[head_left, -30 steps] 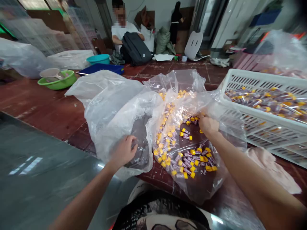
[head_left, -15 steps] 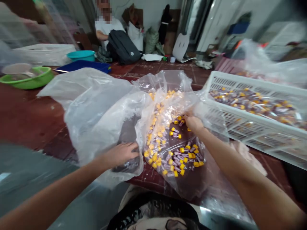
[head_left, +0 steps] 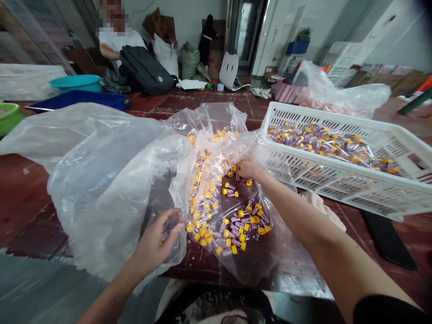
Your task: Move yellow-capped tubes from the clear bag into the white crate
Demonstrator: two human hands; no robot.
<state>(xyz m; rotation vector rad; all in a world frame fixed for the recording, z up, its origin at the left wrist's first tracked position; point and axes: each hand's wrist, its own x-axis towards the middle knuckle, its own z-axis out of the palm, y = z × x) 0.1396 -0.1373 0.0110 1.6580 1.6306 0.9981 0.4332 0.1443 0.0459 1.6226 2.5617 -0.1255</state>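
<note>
Small purple vials with yellow caps (head_left: 241,227) lie heaped in and on a clear plastic bag (head_left: 216,144) spread over the dark red table. My right hand (head_left: 248,169) reaches to the bag's far right part, its fingers closed round a yellow-capped vial; the fingertips are partly hidden. My left hand (head_left: 160,238) hovers at the near edge of a second, larger cloudy plastic bag (head_left: 97,180). Its thumb and fingers are curved apart, with only see-through plastic showing between them. A few vials (head_left: 230,190) lie loose between the right hand and the near heap.
At the right stands a white slotted crate (head_left: 324,173) holding bagged yellow-capped vials. A black flat object (head_left: 388,238) and pale cloth (head_left: 322,209) lie before it. Further back are a blue tray (head_left: 81,100), a turquoise basin (head_left: 76,82), a dark backpack (head_left: 145,69) and a seated person.
The view has swung right, showing more of the crate. My left hand has lifted off the cloudy bag and turned, thumb apart from fingers. My right hand stays among the same vials.
</note>
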